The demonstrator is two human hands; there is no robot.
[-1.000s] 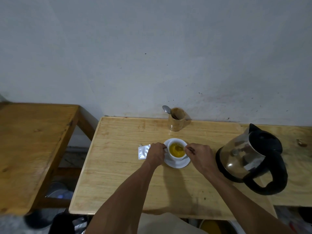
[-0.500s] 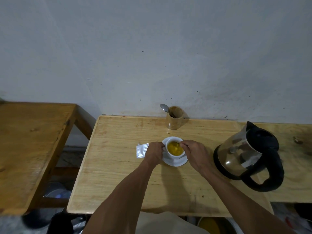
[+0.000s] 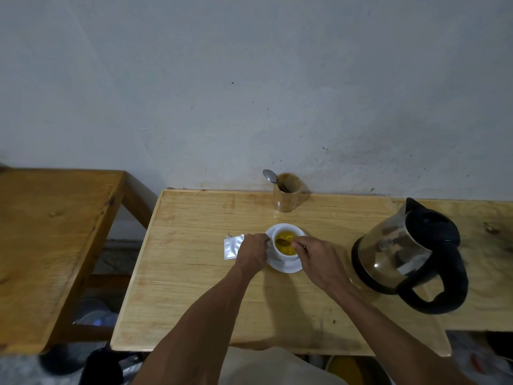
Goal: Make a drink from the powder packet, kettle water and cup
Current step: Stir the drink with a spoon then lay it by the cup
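Two hands work at the cup: our left hand (image 3: pixel 251 251) has its grip closed on the cup (image 3: pixel 287 243) at the handle side, our right hand (image 3: pixel 313 257) pinches a spoon (image 3: pixel 283 241) dipped in the yellow drink. The cup sits on its saucer (image 3: pixel 286 266) mid-bench, spent packet (image 3: pixel 232 247) just beside, kettle (image 3: pixel 405 251) apart. Stirring hard could slop liquid over the rim.

A wooden holder (image 3: pixel 287 196) is parked at the back edge of the light wooden table (image 3: pixel 194 287), right against the grey wall (image 3: pixel 249 79), with a metal spoon (image 3: pixel 269 175) stuck in it, bowl up. A darker wooden table (image 3: pixel 47 245) is set off to the left, apart from the first.
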